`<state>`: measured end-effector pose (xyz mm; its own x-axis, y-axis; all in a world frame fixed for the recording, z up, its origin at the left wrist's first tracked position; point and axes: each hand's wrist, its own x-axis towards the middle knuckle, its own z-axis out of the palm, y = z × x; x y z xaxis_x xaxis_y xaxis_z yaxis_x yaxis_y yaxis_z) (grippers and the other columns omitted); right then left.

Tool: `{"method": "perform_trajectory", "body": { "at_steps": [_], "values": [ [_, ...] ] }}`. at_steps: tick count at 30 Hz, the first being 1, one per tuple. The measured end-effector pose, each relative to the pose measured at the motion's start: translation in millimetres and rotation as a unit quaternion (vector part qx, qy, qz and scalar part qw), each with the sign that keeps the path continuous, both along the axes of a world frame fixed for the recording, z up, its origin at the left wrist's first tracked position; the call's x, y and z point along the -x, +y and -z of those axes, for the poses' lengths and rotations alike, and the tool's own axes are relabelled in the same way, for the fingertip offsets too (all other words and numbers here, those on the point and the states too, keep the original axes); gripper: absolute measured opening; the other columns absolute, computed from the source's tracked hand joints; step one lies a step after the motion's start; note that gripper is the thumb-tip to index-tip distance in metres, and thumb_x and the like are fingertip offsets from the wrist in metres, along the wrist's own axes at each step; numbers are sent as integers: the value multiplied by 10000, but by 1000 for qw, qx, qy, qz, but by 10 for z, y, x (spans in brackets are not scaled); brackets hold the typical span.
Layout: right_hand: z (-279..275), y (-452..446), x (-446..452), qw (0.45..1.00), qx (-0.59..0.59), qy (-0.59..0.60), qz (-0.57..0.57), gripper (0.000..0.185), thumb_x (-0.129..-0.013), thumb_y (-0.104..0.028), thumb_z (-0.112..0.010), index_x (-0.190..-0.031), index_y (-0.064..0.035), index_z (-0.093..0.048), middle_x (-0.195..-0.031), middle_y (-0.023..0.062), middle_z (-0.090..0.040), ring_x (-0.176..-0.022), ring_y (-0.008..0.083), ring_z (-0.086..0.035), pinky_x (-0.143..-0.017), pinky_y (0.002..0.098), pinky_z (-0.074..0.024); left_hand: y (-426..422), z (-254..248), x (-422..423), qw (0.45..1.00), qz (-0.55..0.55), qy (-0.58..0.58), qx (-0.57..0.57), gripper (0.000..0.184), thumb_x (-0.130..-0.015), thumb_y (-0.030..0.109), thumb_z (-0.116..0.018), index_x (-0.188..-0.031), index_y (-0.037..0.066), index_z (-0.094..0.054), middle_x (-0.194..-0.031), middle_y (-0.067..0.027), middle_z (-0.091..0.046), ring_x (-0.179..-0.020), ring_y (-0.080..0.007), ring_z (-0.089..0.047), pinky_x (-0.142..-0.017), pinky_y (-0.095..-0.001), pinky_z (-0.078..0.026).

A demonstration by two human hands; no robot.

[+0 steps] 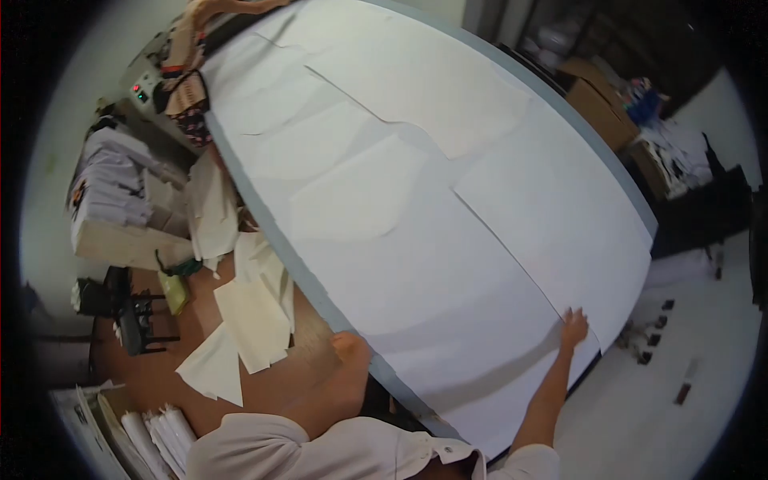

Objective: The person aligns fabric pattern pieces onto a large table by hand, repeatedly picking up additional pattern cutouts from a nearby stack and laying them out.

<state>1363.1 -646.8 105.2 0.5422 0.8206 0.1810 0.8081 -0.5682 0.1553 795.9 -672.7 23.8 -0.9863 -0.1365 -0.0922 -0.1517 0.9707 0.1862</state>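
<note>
Large white sheets, paper or fabric, overlap on the long table; the nearest white sheet (416, 280) has a straight dark edge line running towards my right hand (574, 328). That hand lies on the sheet by this line, its fingers spread and apart. At the table's near left edge is my left hand (350, 350), blurred, so its fingers cannot be made out. Further up the table, cut sheet pieces (360, 184) with curved outlines lie over one another.
Another person (188, 72) stands at the far left end of the table. Cream-coloured pieces (252, 320) lie on the brown floor, near a dark stool (136, 316). Folded grey cloth (116, 176) is stacked at left. Cardboard boxes (600, 104) stand beyond the far table edge, with white rolls (156, 432) at lower left.
</note>
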Motion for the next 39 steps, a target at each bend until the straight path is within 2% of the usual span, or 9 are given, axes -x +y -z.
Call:
{"method": "perform_trajectory", "body": {
  "at_steps": [1, 3, 5, 13, 18, 24, 29, 35, 39],
  "values": [
    [11, 124, 96, 998, 31, 48, 37, 530, -850, -512, -422, -1158, -91, -522, -1063, 174, -560, -876, 331, -559, -729, 396, -456, 71, -24, 41, 1000, 5, 4, 7, 455, -884, 278, -319, -611, 16, -572, -629, -192, -602, -534, -375, -565, -493, -445, -452],
    [186, 129, 232, 997, -69, -5, 43, 573, -827, -554, -431, -1218, -138, -475, -1169, 175, -504, -1022, 361, -507, -849, 421, -422, 141, -43, 68, 1000, 16, 12, 20, 431, -880, 273, -328, -631, 16, -567, -652, -194, -598, -555, -372, -564, -507, -442, -451],
    [126, 118, 218, 989, -65, 95, 92, 629, -812, -583, -438, -1299, -189, -379, -1312, 169, -375, -1174, 375, -372, -957, 490, -299, 169, -63, 61, 999, 26, 20, 32, 407, -877, 269, -336, -652, 15, -562, -675, -196, -594, -577, -370, -563, -521, -438, -450],
    [-161, 29, 350, 979, -188, 78, 20, 593, -861, -454, -465, -1317, -97, -337, -1341, 184, -330, -1202, 377, -335, -983, 486, -259, 202, -240, 43, 993, 82, 65, 59, 320, -864, 252, -370, -735, 14, -541, -767, -204, -579, -661, -360, -558, -577, -425, -446],
    [-573, -503, 793, 980, -181, 73, 32, 579, -872, -414, -468, -1333, -98, -316, -1362, 207, -275, -1231, 365, -292, -1001, 481, -223, 209, -310, -88, 983, 143, 99, 58, 275, -856, 241, -391, -787, 13, -528, -824, -209, -569, -714, -354, -555, -612, -416, -443],
    [-521, -1817, 899, 959, -224, 40, 168, 553, -862, -374, -506, -1307, -82, -356, -1311, 218, -351, -1186, 371, -357, -975, 463, -276, 281, -321, -338, 958, 258, 113, 60, 249, -848, 233, -414, -874, 8, -518, -908, -217, -560, -789, -352, -552, -668, -406, -442],
    [-490, -2889, 1120, 926, -163, 99, 326, 564, -868, -406, -478, -1311, -81, -351, -1320, 219, -343, -1194, 378, -346, -987, 464, -253, 198, -407, -374, 913, 373, 156, 57, 261, -842, 227, -433, -951, 3, -511, -981, -224, -552, -853, -352, -549, -718, -398, -443],
    [-198, -3498, 1090, 864, -227, 155, 423, 542, -880, -380, -443, -1302, -51, -357, -1320, 224, -348, -1194, 361, -344, -1003, 431, -244, 514, -1020, -982, 824, 487, 194, -215, 441, -854, 248, -459, -1195, -30, -436, -1140, -211, -491, -1029, -336, -501, -842, -437, -412],
    [-197, -3670, 891, 844, -282, 153, 429, 529, -892, -366, -418, -1274, -3, -377, -1260, 219, -425, -1179, 353, -383, -985, 396, -283, 704, -1290, -1846, 776, 560, 111, -269, 439, -889, 331, -403, -1266, 106, -398, -1251, -164, -414, -1081, -322, -454, -845, -438, -395]
  ]
}}
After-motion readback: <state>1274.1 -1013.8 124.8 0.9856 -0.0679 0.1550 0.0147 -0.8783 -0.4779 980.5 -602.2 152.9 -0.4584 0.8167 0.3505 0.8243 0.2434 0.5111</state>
